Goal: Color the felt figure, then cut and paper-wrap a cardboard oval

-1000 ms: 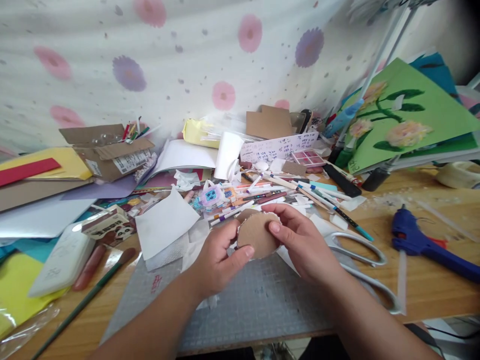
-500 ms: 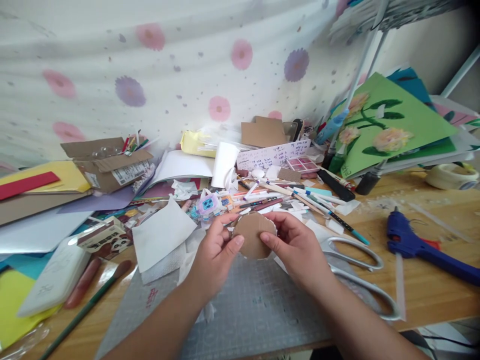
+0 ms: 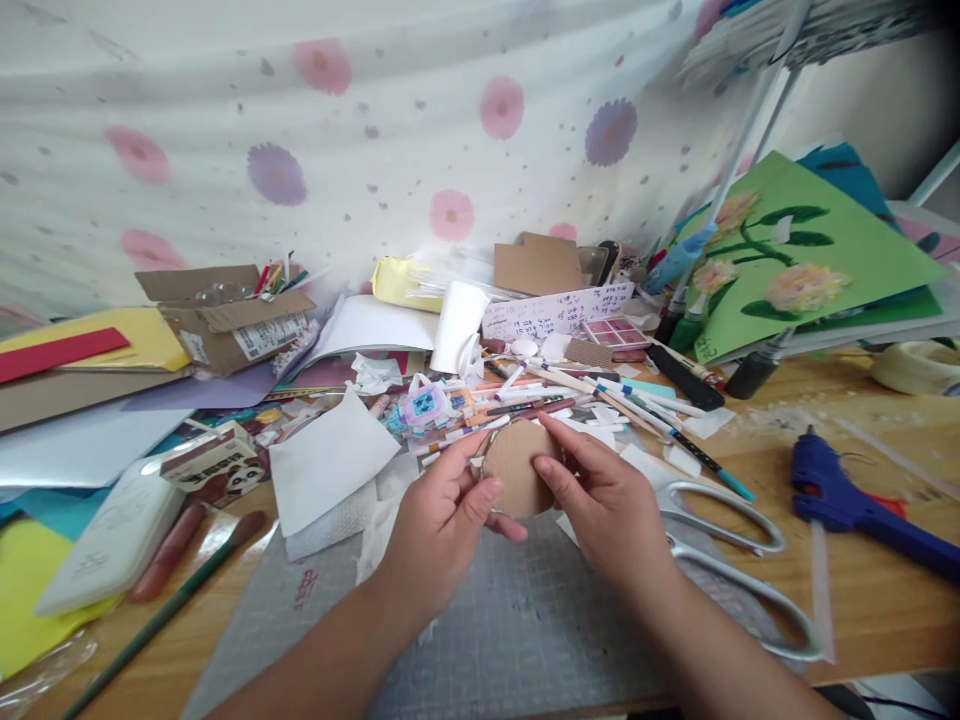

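Between both hands, above a grey cutting mat [image 3: 525, 640], is a round brown cardboard disc [image 3: 519, 468] with a rough edge. My left hand [image 3: 448, 510] grips its left side, the thumb near the rim and other fingers behind and below. My right hand [image 3: 600, 490] pinches the right side, thumb laid on the face. Beside my right wrist lie scissors [image 3: 739, 570] with grey handles, their blades hidden. White paper sheets [image 3: 330, 470] rest on the mat left of my left hand.
A blue glue gun [image 3: 840, 490] lies on the wooden table at the right. Pens and brushes [image 3: 637, 400] are heaped behind the hands. At the left are a small panda carton [image 3: 217, 465], a long green brush [image 3: 165, 610] and an open cardboard box [image 3: 225, 320].
The disc has tilted and turned slightly in my hands. Some left fingers now show below it. The whole view has shifted a little, so things appear further right.
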Demonstrator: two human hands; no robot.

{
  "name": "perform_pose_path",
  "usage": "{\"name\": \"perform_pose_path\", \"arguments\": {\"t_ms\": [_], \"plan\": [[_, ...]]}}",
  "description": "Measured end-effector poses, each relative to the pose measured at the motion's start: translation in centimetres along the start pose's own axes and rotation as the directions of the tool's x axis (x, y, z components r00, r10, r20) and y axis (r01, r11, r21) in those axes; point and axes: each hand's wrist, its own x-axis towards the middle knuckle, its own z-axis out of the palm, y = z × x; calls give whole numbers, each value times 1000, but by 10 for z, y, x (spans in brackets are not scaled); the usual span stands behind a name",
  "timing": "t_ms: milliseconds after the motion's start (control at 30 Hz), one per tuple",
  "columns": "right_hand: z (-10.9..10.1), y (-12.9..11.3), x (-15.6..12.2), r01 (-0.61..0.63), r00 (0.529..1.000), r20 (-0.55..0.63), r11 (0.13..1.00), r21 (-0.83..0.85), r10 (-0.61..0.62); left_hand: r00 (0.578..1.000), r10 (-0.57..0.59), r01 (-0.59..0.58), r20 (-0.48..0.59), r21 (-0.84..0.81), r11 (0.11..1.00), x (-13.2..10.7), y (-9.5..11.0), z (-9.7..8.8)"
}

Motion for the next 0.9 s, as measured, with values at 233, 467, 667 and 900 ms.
{"name": "perform_pose_path", "arguments": {"t_ms": [233, 467, 667, 900], "plan": [[1, 4, 3, -13, 987, -159, 999, 44, 20, 997, -81, 79, -8, -163, 983, 2, 2, -1], [-8, 1, 1, 246, 871, -476, 946, 209, -122, 977, -212, 199, -39, -219, 955, 3, 7, -1], [-9, -10, -2, 619, 781, 65, 758, -208, -621, 983, -184, 176, 19, -405, 897, 3, 4, 0], [-10, -9, -1, 619, 784, 176, 768, -165, -595, 982, -188, 178, 23, -454, 873, 4, 5, -5]]}}
